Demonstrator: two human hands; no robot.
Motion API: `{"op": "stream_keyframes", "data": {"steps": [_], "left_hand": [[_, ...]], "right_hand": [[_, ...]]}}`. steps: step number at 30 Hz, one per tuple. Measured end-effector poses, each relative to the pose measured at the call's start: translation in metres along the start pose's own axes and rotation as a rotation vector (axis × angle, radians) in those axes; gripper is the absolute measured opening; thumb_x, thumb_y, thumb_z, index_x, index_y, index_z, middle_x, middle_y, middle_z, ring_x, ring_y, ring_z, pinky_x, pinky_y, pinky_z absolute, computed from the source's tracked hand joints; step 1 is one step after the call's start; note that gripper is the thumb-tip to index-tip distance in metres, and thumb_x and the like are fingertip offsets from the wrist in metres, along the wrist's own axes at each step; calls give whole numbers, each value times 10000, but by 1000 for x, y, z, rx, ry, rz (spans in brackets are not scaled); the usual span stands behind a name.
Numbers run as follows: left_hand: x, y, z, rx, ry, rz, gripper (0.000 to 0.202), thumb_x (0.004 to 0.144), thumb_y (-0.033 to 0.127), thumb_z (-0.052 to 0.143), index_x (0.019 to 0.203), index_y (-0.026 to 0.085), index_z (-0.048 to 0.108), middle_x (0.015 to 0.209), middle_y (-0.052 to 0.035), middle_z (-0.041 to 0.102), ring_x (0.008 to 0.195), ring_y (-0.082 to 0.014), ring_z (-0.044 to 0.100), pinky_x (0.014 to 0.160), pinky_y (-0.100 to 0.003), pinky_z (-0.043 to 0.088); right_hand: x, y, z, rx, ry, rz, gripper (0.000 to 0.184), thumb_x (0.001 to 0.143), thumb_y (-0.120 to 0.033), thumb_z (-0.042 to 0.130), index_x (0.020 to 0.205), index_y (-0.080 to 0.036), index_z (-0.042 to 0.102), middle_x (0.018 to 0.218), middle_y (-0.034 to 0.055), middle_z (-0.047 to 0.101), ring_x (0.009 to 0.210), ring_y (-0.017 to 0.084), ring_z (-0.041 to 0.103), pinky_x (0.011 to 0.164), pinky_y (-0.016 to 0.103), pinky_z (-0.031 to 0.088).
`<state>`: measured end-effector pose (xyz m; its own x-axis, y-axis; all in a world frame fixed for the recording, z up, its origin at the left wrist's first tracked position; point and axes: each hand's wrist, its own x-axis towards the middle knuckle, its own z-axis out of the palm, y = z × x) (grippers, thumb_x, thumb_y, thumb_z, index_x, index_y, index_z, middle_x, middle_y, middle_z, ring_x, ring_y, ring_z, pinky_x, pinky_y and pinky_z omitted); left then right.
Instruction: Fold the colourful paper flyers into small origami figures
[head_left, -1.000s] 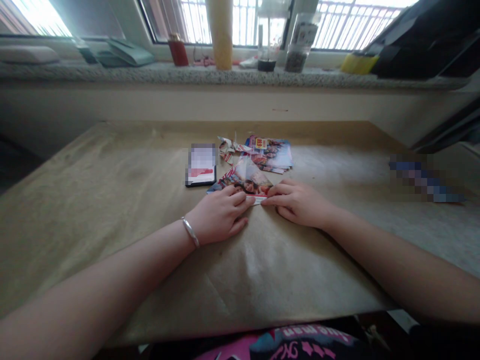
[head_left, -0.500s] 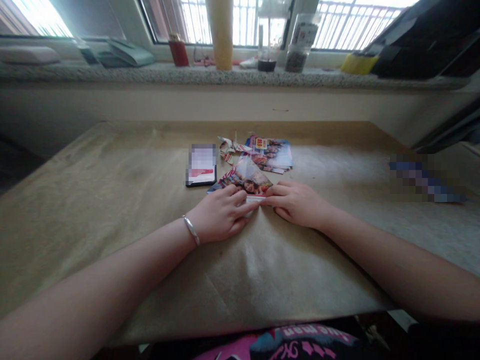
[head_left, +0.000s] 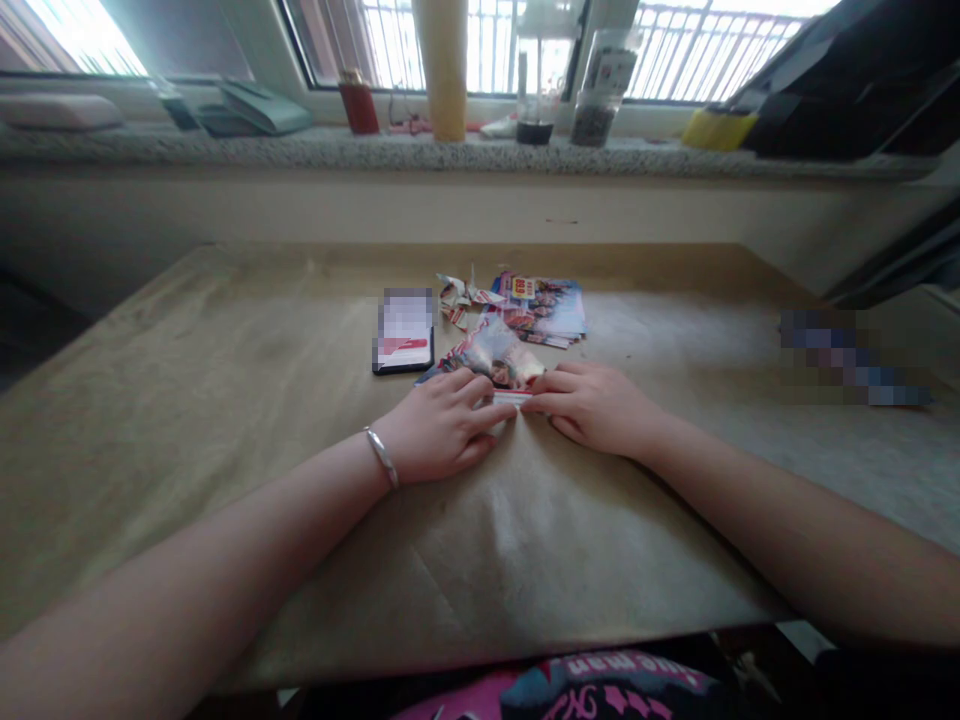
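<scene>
A colourful printed sheet of paper (head_left: pixel 495 358), partly folded, lies on the brown-paper-covered table (head_left: pixel 225 400) in front of me. My left hand (head_left: pixel 439 428), with a silver bracelet on its wrist, has its fingers curled and presses on the sheet's near edge. My right hand (head_left: pixel 596 408) pinches the same edge from the right. The fingertips of the two hands almost meet over a white strip at the fold.
A phone (head_left: pixel 403 332) lies just left of the sheet. A stack of similar printed sheets (head_left: pixel 544 308) and small folded paper pieces (head_left: pixel 459 294) sit behind it. The window ledge (head_left: pixel 450 150) holds jars, a yellow cylinder and a red container.
Both hands stay on the sheet's near edge; the fingertips have crept slightly closer together along the fold. The view has barely shifted.
</scene>
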<state>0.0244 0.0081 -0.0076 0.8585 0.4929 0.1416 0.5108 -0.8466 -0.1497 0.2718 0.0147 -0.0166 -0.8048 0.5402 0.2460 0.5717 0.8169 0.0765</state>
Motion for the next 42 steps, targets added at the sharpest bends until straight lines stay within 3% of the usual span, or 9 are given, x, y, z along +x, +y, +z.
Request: {"op": "stream_keyframes", "data": {"steps": [18,33,42], "left_hand": [[-6,-21,-1,-147,-16,111,345,928,263,427,1254,237,536,1206,-86,557,1082,-229,517,986,-407,408],[-6,-29,13,-177,85,132,332,928,139,408,1192,240,582,1230,-65,588,1129,-200,528,982,-385,449],[-5,-27,10,-214,118,117,299,922,185,431,1155,238,611,1191,-79,606,1069,-198,557,932,-375,472]], "right_hand": [[-3,1,2,5,21,-4,278,891,-197,468,1067,-245,678,1012,48,665,868,192,544,708,296,402],[-5,1,0,-28,54,-38,272,893,-205,469,1058,-242,681,964,41,679,833,189,557,701,303,398],[-5,2,2,5,51,-47,279,858,-180,500,1072,-221,674,990,57,667,849,193,549,717,300,417]]}}
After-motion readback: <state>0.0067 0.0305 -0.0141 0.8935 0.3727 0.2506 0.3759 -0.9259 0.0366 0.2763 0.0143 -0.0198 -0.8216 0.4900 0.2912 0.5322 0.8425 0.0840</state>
